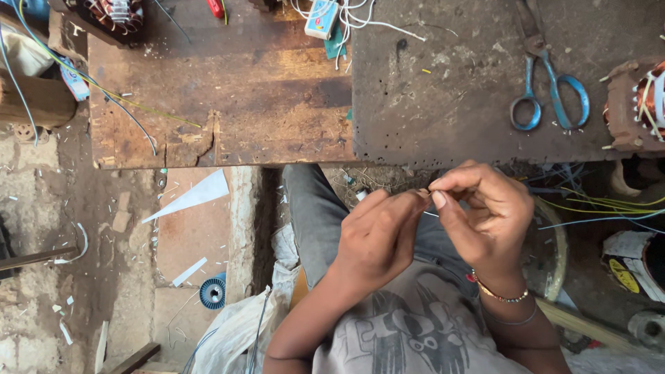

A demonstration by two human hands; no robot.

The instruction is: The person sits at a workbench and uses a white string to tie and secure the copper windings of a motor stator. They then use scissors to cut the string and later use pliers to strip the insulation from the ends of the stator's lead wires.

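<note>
Both hands meet just below the front edge of the wooden bench (277, 104), over the person's lap. The left hand (377, 239) has thumb and forefinger pinched together on a thin wire (431, 213), and the right hand (485, 218) pinches the same wire from the other side, fingertips nearly touching; the wire is so fine that only a short pale stretch shows between the fingers. The likeliest trouble, as I judge it, is the strand slipping out of the pinch or kinking and snapping if the hands pull apart too hard, since so little of it is gripped. Loose coloured leads (603, 208) trail just beside the right hand and could snag a finger or tangle with the strand. On the bench, blue-handled scissors (551, 90) lie well apart from the hands, near a copper-wound motor stator (637, 104) at the right edge. A small white device with white cords (322, 17) sits at the far side. The bench edge is close above the knuckles, so upward room is tight; open room lies to the left, over the littered floor (104, 277), where a blue spool (213, 291) rests.
</note>
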